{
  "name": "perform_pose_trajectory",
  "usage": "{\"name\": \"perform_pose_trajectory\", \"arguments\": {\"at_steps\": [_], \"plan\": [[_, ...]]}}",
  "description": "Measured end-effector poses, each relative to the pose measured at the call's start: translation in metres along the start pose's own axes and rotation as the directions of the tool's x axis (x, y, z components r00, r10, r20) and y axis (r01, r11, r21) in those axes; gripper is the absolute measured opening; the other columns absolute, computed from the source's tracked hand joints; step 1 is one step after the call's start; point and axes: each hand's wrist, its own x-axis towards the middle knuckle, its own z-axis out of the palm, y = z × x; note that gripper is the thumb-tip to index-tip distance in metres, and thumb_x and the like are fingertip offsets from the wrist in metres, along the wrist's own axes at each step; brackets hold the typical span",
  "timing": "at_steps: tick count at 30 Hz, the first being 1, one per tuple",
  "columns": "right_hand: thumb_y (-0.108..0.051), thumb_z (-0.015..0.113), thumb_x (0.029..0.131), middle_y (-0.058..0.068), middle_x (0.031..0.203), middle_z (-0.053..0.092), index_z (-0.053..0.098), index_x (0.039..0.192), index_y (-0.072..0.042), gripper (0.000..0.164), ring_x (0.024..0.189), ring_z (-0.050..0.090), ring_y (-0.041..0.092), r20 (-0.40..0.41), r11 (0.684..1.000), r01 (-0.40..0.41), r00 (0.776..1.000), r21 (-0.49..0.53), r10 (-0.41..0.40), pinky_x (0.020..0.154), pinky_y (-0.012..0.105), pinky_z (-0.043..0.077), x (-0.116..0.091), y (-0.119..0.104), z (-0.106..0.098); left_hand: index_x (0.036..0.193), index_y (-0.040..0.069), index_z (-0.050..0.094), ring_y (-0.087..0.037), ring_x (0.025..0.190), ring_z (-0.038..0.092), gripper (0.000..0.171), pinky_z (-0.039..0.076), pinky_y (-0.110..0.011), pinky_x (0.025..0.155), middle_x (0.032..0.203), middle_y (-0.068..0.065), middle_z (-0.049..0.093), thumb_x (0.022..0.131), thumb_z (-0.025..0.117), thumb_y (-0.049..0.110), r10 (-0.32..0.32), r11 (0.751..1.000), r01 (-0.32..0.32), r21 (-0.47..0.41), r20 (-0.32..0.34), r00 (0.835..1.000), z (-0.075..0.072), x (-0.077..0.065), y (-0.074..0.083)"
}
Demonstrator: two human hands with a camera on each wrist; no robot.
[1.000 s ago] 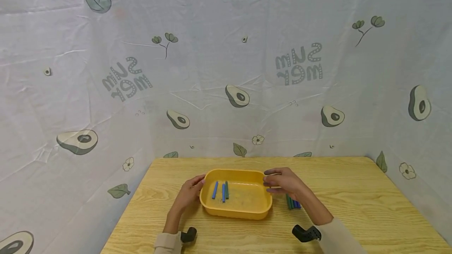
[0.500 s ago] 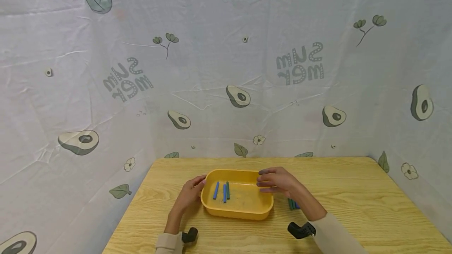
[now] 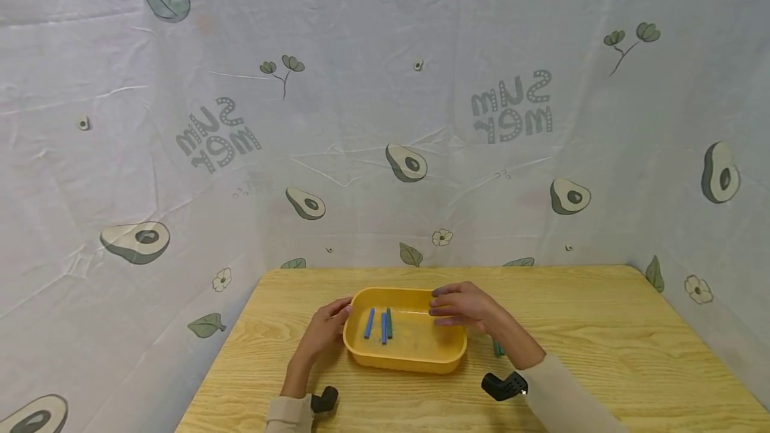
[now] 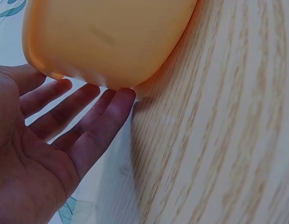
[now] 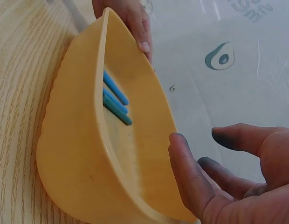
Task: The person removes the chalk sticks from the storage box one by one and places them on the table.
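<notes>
Right hand (image 3: 468,306) sits further left over yellow tray (image 3: 404,361), fingers parted, seemingly empty, left hand (image 3: 323,330) relaxed, touching tray's side

head: your right forearm (image 3: 519,341) partly hides green sticks (image 3: 498,349) past 3 o'clock of the tray (image 3: 409,361), count unclear | left wrist: tray cut off at 12 o'clock, your left hand (image 4: 44,156) at 8 | right wrist: tray hides one end of the blue sticks (image 5: 116,87), your right hand (image 5: 256,198) cut off at 4

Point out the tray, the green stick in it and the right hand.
Tray (image 3: 419,338), head view: bare floor.
Green stick (image 5: 118,113), right wrist view: middle of its length.
Right hand (image 3: 466,305), head view: back of the hand.
</notes>
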Motion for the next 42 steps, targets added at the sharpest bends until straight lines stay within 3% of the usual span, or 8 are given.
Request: {"name": "perform_pose_trajectory", "arguments": {"at_steps": [5, 17, 28, 36, 42], "plan": [[-0.008, 0.066, 0.105, 0.034, 0.139, 0.063, 0.047, 0.149, 0.018, 0.055, 0.127, 0.070, 0.044, 0.004, 1.000, -0.009, 1.000, 0.002, 0.009, 0.093, 0.042, 0.066, 0.005, 0.002, 0.003, 0.151, 0.007, 0.062, -0.039, 0.139, 0.062, 0.047, 0.053, -0.057, 0.113, 0.152, -0.018, 0.064, 0.112, 0.058, 0.033, -0.001, 1.000, 0.001, -0.003, 0.007, 1.000, 0.000, 0.001, -0.001], [-0.008, 0.066, 0.105, 0.035, 0.143, 0.061, 0.048, 0.149, 0.016, 0.054, 0.121, 0.074, 0.038, 0.007, 1.000, -0.024, 1.000, -0.003, 0.024, 0.096, 0.046, 0.064, 0.013, 0.003, 0.010, 0.153, 0.006, 0.060, -0.039, 0.135, 0.065, 0.049, 0.060, -0.050, 0.105, 0.153, -0.020, 0.063, 0.112, 0.058, 0.034, 0.002, 0.999, -0.001, -0.043, 0.021, 1.000, 0.000, 0.001, 0.001], [-0.008, 0.067, 0.104, 0.034, 0.139, 0.062, 0.050, 0.147, 0.017, 0.053, 0.125, 0.071, 0.043, 0.014, 0.999, -0.012, 1.000, -0.039, 0.012, 0.099, 0.052, 0.062, 0.019, 0.001, 0.016, 0.154, 0.009, 0.059, -0.034, 0.130, 0.069, 0.049, 0.063, -0.036, 0.098, 0.153, -0.019, 0.062, 0.114, 0.054, 0.036, -0.009, 1.000, 0.011, -0.027, 0.045, 0.999, -0.001, 0.002, -0.002], [-0.005, 0.068, 0.103, 0.029, 0.134, 0.066, 0.052, 0.147, 0.017, 0.052, 0.124, 0.071, 0.043, -0.006, 0.998, -0.036, 0.999, -0.047, 0.036, 0.096, 0.050, 0.064, 0.024, 0.004, 0.022, 0.152, 0.005, 0.061, -0.038, 0.132, 0.067, 0.048, 0.062, -0.046, 0.102, 0.152, -0.020, 0.063, 0.113, 0.057, 0.033, -0.004, 0.999, 0.004, -0.037, 0.020, 1.000, -0.001, 0.001, 0.000], [-0.005, 0.069, 0.102, 0.028, 0.130, 0.068, 0.055, 0.144, 0.017, 0.050, 0.126, 0.070, 0.045, -0.013, 0.998, -0.051, 0.999, -0.041, 0.051, 0.096, 0.050, 0.064, 0.031, 0.008, 0.029, 0.154, 0.007, 0.059, -0.035, 0.131, 0.068, 0.050, 0.064, -0.037, 0.096, 0.154, -0.020, 0.062, 0.114, 0.054, 0.036, -0.014, 1.000, 0.014, -0.017, 0.039, 0.999, -0.002, 0.000, -0.001]]}}
